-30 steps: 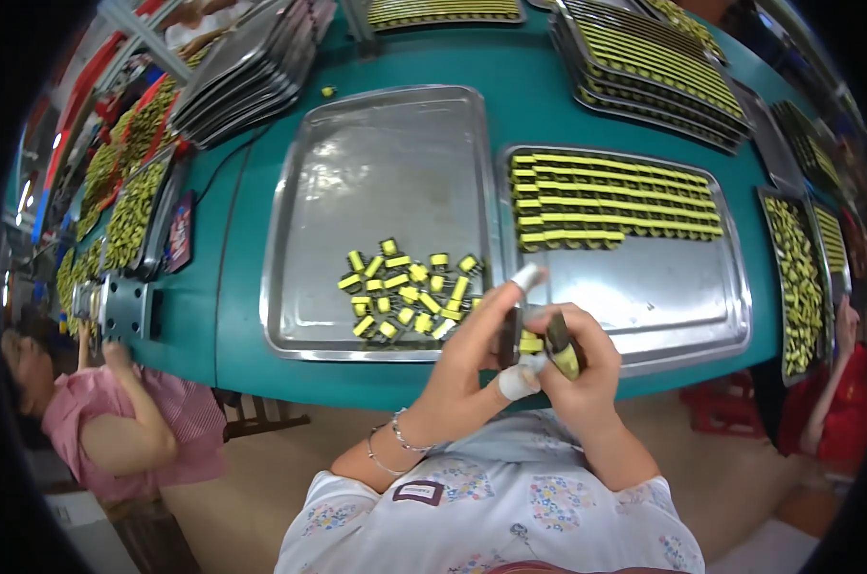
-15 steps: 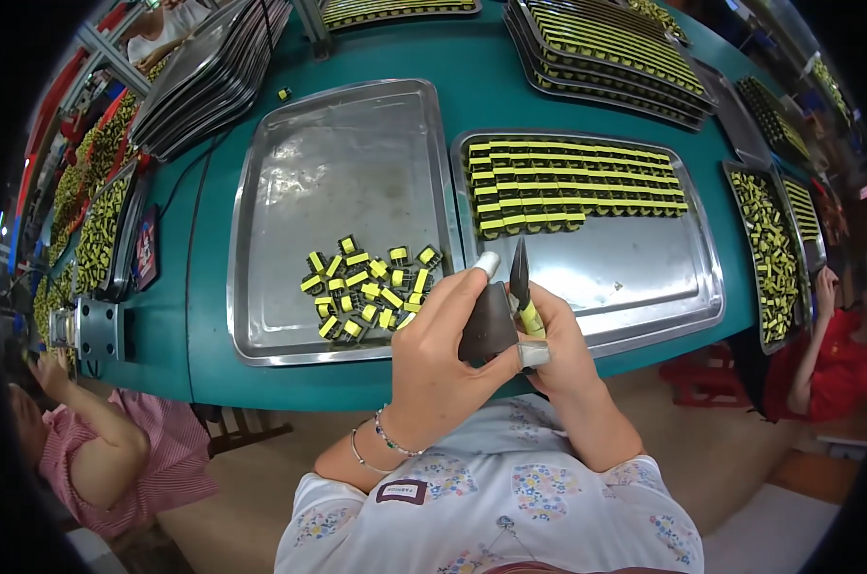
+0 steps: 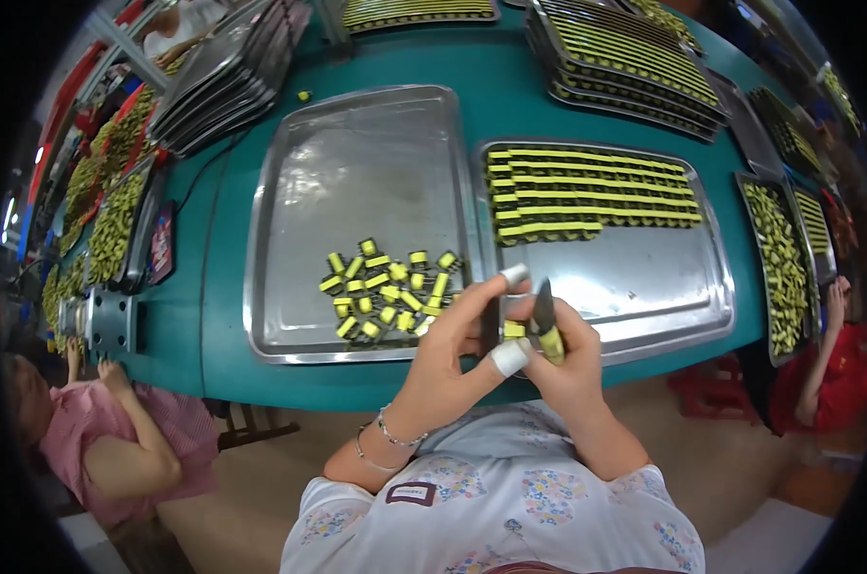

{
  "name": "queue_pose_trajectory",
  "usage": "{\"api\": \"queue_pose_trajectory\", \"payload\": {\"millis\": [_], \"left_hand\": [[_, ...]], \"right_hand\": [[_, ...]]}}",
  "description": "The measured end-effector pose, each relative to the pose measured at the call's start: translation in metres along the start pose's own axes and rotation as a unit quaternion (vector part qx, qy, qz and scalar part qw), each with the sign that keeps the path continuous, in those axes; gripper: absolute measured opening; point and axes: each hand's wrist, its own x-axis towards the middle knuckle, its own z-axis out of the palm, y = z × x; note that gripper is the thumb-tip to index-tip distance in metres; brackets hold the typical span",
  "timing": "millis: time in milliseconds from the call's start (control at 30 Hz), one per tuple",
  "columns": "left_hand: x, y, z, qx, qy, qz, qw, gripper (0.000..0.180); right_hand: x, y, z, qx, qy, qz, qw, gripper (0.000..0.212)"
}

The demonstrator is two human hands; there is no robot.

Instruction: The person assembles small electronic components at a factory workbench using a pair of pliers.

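Observation:
My left hand (image 3: 443,359), white tape on its thumb and index finger, is curved around a small yellow-and-black transformer (image 3: 514,330). Its thumb presses at the part's lower edge, while the index finger is raised away above. Just to the right, my right hand (image 3: 575,368) grips a tool with a dark pointed blade and a yellow handle (image 3: 550,344), point upward. Fingertips of the right hand lie close to the same transformer; the exact contact is hidden. Loose transformers (image 3: 388,292) are heaped in the left metal tray (image 3: 357,163). Tidy rows of them (image 3: 596,191) fill the far part of the right tray (image 3: 644,287).
Stacked trays (image 3: 228,81) stand at the back left, and filled trays (image 3: 634,67) at the back right. A long tray of loose parts (image 3: 778,268) lies far right. A metal block (image 3: 114,320) sits at the left edge. Co-workers sit on both sides.
The dark block face seen in my left hand has gone from view, and a yellow-topped transformer shows between my hands. My left thumb and index finger have spread. The view has shifted slightly.

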Motion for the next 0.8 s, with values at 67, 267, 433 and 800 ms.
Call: {"api": "queue_pose_trajectory", "payload": {"millis": [67, 267, 433, 800], "left_hand": [[-0.003, -0.001, -0.008, -0.106, -0.031, -0.079, 0.991, 0.050], [-0.003, -0.036, 0.003, -0.168, -0.009, -0.059, 0.984, 0.044], [-0.003, -0.021, 0.006, -0.138, -0.016, -0.078, 0.987, 0.046], [-0.003, -0.017, 0.012, -0.008, -0.018, 0.025, 1.000, 0.045]], "right_hand": [[-0.001, 0.000, 0.002, -0.167, 0.009, -0.140, 0.976, 0.028], [-0.008, -0.003, 0.007, -0.326, -0.002, -0.276, 0.904, 0.041], [-0.012, -0.007, 0.007, -0.336, -0.013, -0.271, 0.902, 0.038], [-0.016, -0.002, 0.005, -0.341, 0.014, -0.286, 0.896, 0.034]]}}
